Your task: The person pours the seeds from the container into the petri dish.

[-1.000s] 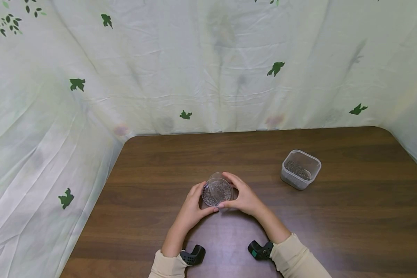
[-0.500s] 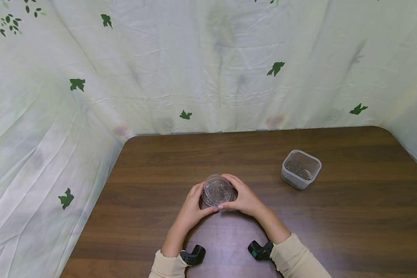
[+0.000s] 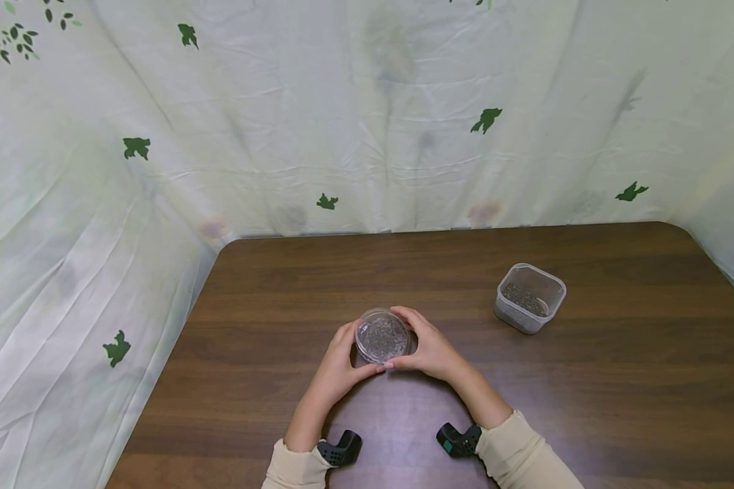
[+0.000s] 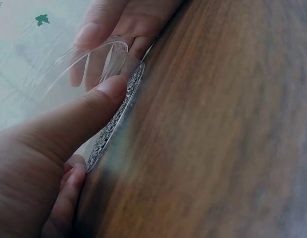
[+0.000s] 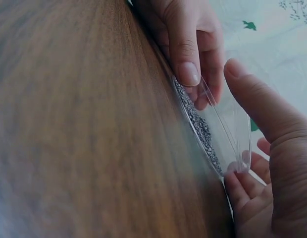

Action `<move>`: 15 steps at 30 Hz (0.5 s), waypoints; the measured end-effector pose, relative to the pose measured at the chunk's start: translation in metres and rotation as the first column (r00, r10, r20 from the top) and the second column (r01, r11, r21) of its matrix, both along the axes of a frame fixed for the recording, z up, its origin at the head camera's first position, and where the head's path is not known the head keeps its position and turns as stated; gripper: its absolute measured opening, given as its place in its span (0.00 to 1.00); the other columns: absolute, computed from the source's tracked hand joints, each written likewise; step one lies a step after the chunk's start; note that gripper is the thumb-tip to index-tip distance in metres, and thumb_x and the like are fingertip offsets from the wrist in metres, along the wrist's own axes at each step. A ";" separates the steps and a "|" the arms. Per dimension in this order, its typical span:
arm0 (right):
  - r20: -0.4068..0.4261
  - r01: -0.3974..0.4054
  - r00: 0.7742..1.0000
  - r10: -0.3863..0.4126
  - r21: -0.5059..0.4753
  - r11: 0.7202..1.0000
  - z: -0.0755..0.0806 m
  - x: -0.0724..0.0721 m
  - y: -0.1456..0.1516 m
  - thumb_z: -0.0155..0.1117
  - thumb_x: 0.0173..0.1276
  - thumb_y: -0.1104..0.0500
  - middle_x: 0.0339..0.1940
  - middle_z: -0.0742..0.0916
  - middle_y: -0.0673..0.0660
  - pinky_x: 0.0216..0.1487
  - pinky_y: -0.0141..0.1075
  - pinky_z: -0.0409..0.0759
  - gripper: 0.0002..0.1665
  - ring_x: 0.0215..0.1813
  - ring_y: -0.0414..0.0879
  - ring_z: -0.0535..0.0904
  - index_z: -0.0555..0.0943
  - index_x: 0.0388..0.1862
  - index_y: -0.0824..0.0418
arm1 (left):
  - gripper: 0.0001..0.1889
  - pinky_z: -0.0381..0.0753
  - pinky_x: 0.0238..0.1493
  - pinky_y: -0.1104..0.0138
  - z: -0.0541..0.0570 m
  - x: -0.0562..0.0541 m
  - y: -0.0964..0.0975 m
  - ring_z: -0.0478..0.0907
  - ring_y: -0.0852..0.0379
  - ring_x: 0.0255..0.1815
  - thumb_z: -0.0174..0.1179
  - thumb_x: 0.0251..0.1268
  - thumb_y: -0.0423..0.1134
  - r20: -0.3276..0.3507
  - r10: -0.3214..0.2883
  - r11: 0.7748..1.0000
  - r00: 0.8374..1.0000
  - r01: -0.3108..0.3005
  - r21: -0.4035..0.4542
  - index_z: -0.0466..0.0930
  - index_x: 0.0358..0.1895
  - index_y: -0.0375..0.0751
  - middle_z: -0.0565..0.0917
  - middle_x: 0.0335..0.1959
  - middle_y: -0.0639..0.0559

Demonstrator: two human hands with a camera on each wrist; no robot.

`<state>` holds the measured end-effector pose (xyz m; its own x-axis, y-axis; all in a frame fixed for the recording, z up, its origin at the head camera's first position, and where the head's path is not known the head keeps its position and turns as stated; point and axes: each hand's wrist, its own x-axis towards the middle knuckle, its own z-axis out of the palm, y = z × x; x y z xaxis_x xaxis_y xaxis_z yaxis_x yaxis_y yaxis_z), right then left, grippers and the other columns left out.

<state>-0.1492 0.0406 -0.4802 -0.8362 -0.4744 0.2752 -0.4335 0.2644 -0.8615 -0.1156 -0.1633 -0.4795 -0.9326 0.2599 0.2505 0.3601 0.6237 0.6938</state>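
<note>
A clear round dish [image 3: 380,348] with dark grey grains in it stands on the table before me. My left hand [image 3: 338,365] holds the dish at its left side, its thumb curving along the near wall. From the right, my right hand [image 3: 431,348] grips a clear lid [image 5: 244,148], with its thumb above and fingers below the rim. Seen in the right wrist view, this lid sits tilted over the dish, with a gap on the right hand's side. In the left wrist view, grains [image 4: 112,130] show through the dish wall. The lid's far contact is hard to see.
A clear, open plastic tub [image 3: 529,299] partly filled with similar dark grains stands farther back on the right. The brown wooden table [image 3: 269,292] meets a pale curtain [image 3: 367,136] with green bird shapes at its back edge.
The clear lid has come toward me from the far side of the dish and now lies over it, nearly lined up. The left hand and the tub keep their places.
</note>
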 end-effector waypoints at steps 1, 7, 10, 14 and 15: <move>0.004 -0.001 1.000 0.001 -0.003 1.000 0.004 0.002 0.000 0.78 0.38 0.53 0.60 0.70 0.58 0.56 0.42 0.67 0.54 0.57 0.51 0.68 0.62 0.64 0.63 | 0.45 0.62 0.58 0.54 0.000 0.000 0.000 0.64 0.47 0.58 0.73 0.37 0.42 -0.002 -0.001 1.000 1.000 0.001 0.003 0.61 0.64 0.37 0.67 0.57 0.40; 0.022 -0.005 1.000 0.006 -0.027 1.000 0.031 0.014 -0.002 0.78 0.38 0.64 0.59 0.68 0.68 0.55 0.50 0.67 0.51 0.56 0.61 0.67 0.62 0.61 0.72 | 0.46 0.63 0.57 0.53 0.001 0.000 0.000 0.64 0.47 0.58 0.74 0.36 0.44 -0.006 -0.001 1.000 1.000 0.001 0.012 0.61 0.63 0.36 0.67 0.57 0.40; 0.020 -0.001 1.000 0.001 -0.014 1.000 0.026 0.012 -0.002 0.78 0.37 0.63 0.59 0.67 0.67 0.55 0.49 0.67 0.52 0.56 0.61 0.67 0.61 0.62 0.72 | 0.46 0.63 0.57 0.53 0.002 0.000 0.000 0.64 0.47 0.58 0.74 0.37 0.44 -0.005 0.002 1.000 1.000 -0.002 0.012 0.61 0.63 0.36 0.67 0.57 0.40; 0.031 0.006 1.000 -0.006 0.003 1.000 0.007 0.004 -0.002 0.79 0.38 0.57 0.60 0.68 0.61 0.57 0.45 0.66 0.55 0.58 0.55 0.67 0.61 0.64 0.66 | 0.46 0.62 0.58 0.54 0.001 0.000 0.001 0.64 0.47 0.58 0.74 0.37 0.43 0.005 0.009 1.000 1.000 -0.009 0.007 0.60 0.64 0.36 0.67 0.57 0.40; 0.033 0.006 0.999 -0.006 0.005 1.000 0.002 0.002 -0.002 0.79 0.38 0.54 0.61 0.68 0.59 0.57 0.44 0.66 0.56 0.58 0.53 0.67 0.60 0.65 0.64 | 0.46 0.62 0.58 0.54 0.001 0.000 0.001 0.64 0.47 0.58 0.74 0.37 0.43 0.008 0.011 1.000 1.000 -0.011 0.006 0.60 0.64 0.36 0.67 0.57 0.40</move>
